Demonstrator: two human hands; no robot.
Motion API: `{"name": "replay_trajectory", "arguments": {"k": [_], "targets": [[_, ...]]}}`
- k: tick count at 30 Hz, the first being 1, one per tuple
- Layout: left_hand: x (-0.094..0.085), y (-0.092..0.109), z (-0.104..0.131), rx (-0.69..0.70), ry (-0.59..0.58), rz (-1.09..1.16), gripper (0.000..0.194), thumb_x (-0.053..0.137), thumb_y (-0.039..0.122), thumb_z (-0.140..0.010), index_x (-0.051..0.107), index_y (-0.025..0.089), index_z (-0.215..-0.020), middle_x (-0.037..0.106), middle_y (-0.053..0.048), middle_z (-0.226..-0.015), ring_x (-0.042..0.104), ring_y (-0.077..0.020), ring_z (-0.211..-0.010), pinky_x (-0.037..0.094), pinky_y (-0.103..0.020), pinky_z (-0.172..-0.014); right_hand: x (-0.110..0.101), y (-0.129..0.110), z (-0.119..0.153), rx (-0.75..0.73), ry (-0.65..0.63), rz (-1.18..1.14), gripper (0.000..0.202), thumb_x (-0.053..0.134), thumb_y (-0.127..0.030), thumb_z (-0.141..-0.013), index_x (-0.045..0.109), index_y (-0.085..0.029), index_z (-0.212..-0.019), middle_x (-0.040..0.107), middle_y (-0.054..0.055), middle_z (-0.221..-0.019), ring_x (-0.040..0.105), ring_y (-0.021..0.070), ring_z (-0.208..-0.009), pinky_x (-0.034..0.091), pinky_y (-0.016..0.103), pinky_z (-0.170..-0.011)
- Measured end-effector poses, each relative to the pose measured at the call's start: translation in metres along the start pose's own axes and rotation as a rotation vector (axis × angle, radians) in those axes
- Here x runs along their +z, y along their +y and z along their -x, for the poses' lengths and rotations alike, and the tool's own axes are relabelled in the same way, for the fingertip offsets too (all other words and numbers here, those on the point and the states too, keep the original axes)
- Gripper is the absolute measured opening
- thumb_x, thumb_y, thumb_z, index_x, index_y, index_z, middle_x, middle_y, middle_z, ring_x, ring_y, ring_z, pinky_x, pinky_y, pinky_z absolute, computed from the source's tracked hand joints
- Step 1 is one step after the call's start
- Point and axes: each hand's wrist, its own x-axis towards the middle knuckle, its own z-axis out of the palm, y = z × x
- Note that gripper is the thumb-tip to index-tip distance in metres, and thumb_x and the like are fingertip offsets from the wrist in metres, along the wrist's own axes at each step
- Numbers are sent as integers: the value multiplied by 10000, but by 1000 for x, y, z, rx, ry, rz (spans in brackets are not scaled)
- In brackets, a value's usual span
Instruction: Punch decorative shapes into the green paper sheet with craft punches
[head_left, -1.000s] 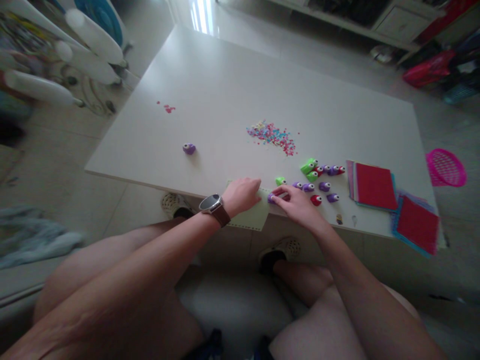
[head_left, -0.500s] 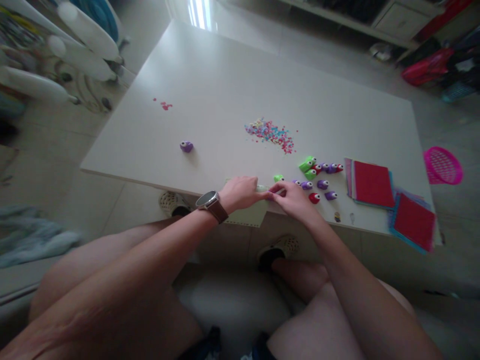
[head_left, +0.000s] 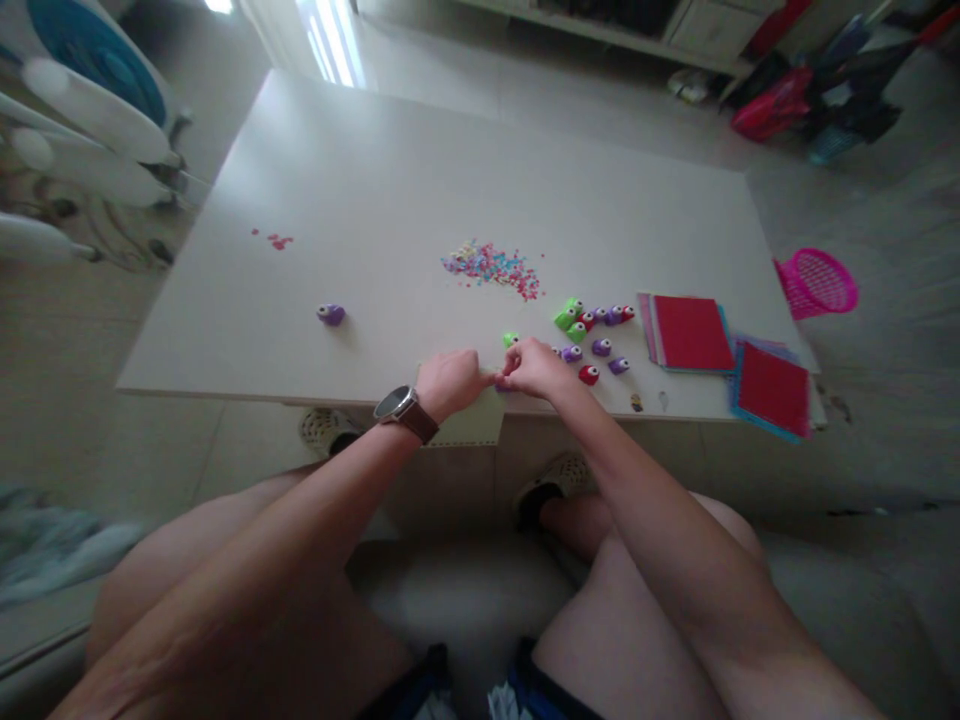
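Observation:
My left hand (head_left: 452,382), with a watch on the wrist, is closed above a pale yellow sheet (head_left: 471,425) at the table's front edge. My right hand (head_left: 536,368) meets it fingertip to fingertip, its thumb and forefinger pinched. A small purple piece (head_left: 501,387) shows just under the touching fingertips; what either hand grips is too small to make out. Right beside my right hand are a green eyed figure (head_left: 511,340), a purple one (head_left: 571,354) and a red one (head_left: 589,375).
On the white table (head_left: 360,190) lie a heap of colourful bits (head_left: 495,268), some red bits (head_left: 280,242), a lone purple figure (head_left: 331,315), more eyed figures (head_left: 568,313) and two stacks of coloured sheets (head_left: 694,335). A pink basket (head_left: 823,283) stands beyond the right edge.
The view has shifted, so the table's contents appear further left. My right hand's fingers are curled more tightly, and the pale thing seen between the hands is now mostly hidden.

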Motion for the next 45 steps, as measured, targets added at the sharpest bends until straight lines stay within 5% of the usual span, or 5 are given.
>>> {"name": "replay_trajectory", "arguments": {"k": [8,24,33,39,45], "targets": [[2,-6,2,68,-38,5,581,363,625,-1047,678,160,-1196,779,-190,-1143,745,-314,-1076,528,-356,-817,-7,26,7,-57,-6,-198,71,788,-207,-852,784,-153,-899,799,77,-881,729,181,-800,505,255,-707],[11,-19,3,72,-8,-50,291,648,424,-943,620,204,-1131,768,-123,-1160,725,-279,-1064,517,-338,-803,-3,44,14,-235,297,346,156,637,-151,-905,778,-188,-960,753,130,-1003,605,319,-1061,463,423,-919],[10,-19,4,86,7,-48,268,641,414,-952,626,206,-1121,773,-120,-1106,730,-295,-1031,512,-355,-793,5,30,14,-393,318,216,525,588,-109,-926,618,-253,-1430,537,94,-1580,499,317,-1367,413,480,-1045],[10,-20,4,96,-2,-40,272,634,404,-950,623,208,-1139,770,-122,-1114,726,-284,-1038,510,-346,-802,-3,29,20,-250,293,340,440,669,-132,-904,627,-191,-1337,717,157,-1194,558,376,-1255,381,492,-999],[11,-20,3,97,2,-42,269,636,421,-947,618,211,-1114,773,-115,-1100,725,-289,-1007,482,-346,-752,-11,35,17,-296,364,188,314,608,-120,-952,625,-200,-1255,767,95,-1086,669,291,-1107,347,432,-990]]}}
